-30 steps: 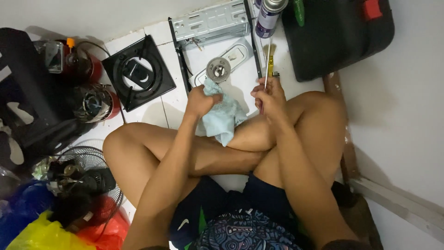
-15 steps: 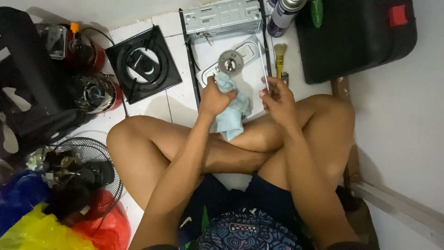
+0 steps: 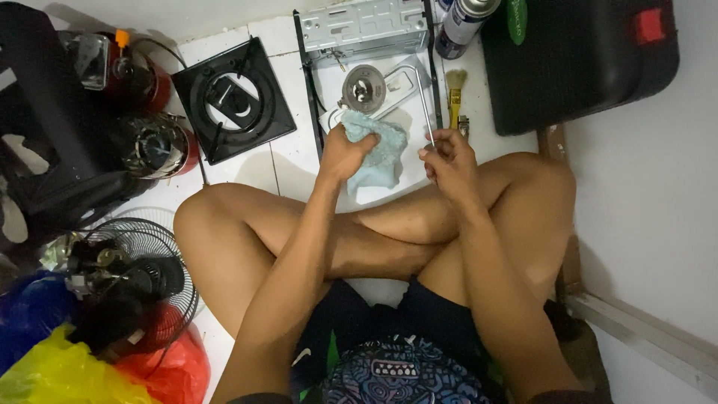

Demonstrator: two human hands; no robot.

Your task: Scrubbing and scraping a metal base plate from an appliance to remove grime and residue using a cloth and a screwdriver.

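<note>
I sit cross-legged on a white tiled floor. My left hand (image 3: 342,153) presses a light blue cloth (image 3: 381,150) against a thin bent metal tube (image 3: 422,97). The tube curves up to a round metal burner head (image 3: 363,88) lying on the floor. My right hand (image 3: 449,158) pinches the near end of that tube between its fingers. Just beyond the burner lies a grey metal stove chassis (image 3: 366,26).
A black square pan support (image 3: 232,97) lies to the left, with red gas canisters (image 3: 149,82) beside it. A yellow brush (image 3: 455,93), a spray can (image 3: 464,22) and a black case (image 3: 576,60) are at right. A fan (image 3: 127,277) and plastic bags (image 3: 45,374) crowd the lower left.
The view has shifted, so the floor things sit lower in frame. Both hands keep their hold; my right hand has drawn slightly toward my legs.
</note>
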